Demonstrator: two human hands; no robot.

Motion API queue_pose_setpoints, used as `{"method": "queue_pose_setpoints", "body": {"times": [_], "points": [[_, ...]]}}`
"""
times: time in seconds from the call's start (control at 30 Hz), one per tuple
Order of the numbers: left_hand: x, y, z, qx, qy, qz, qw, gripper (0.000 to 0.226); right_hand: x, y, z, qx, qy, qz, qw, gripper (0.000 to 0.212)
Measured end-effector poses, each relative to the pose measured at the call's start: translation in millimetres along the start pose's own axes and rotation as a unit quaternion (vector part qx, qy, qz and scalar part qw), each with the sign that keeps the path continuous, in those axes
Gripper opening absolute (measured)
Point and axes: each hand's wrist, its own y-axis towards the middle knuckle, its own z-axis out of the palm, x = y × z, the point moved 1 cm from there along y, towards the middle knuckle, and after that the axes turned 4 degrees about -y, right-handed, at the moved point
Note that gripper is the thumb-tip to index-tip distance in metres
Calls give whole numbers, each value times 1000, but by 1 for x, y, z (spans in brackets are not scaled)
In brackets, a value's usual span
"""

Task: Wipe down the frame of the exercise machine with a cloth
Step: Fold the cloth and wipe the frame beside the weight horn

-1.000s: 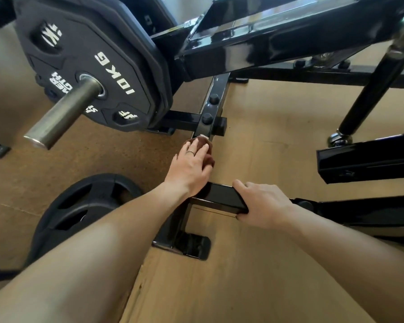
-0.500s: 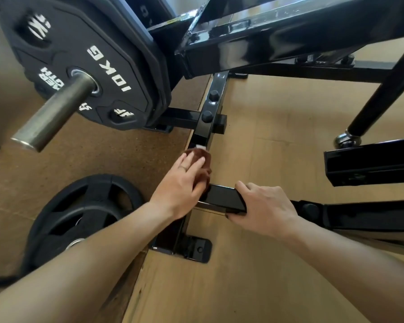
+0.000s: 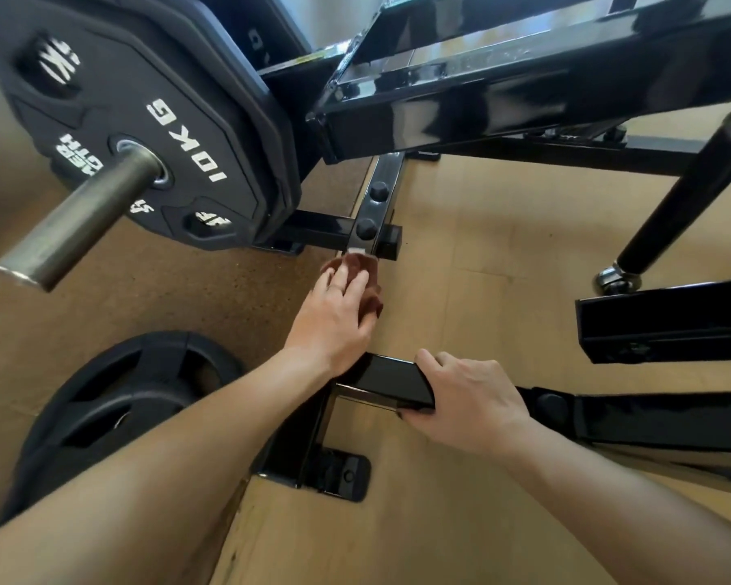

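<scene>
A black steel exercise machine frame fills the view; one low bar (image 3: 378, 192) with two round bolt caps runs along the floor away from me. My left hand (image 3: 334, 314) lies on top of a small brown cloth (image 3: 361, 268) and presses it onto that bar, fingers laid over the cloth, just below the lower bolt cap. My right hand (image 3: 465, 399) grips a low cross bar (image 3: 391, 380) nearer to me, thumb on top and fingers wrapped under it.
A 10 kg black weight plate (image 3: 153, 128) hangs on a steel sleeve (image 3: 72, 223) at upper left. Another plate (image 3: 115, 399) lies flat on the floor at left. A glossy beam (image 3: 503, 90) overhangs the bar. A post on a foot (image 3: 621, 280) and a black box section (image 3: 667, 323) stand at right.
My left hand with the cloth slid back along the bar toward me, then forward again toward the bolt caps. My right hand kept its grip on the cross bar.
</scene>
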Motion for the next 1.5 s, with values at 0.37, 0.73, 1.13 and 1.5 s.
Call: {"method": "queue_pose_setpoints", "body": {"times": [0.37,0.73,1.13,1.5], "points": [[9,-15,-1,13,-22,3,1000,61,0,0,3,-1,3,-3,1000,47],[-2,-61,0,14,-11,106,994,41,-6,2,-1,58,24,-15,998,54],[-95,-80,41,71,50,221,971,51,-50,-42,-34,157,-131,7,979,75],[-17,-69,-14,85,65,167,980,44,-59,-43,-33,165,-3,74,984,58]]}}
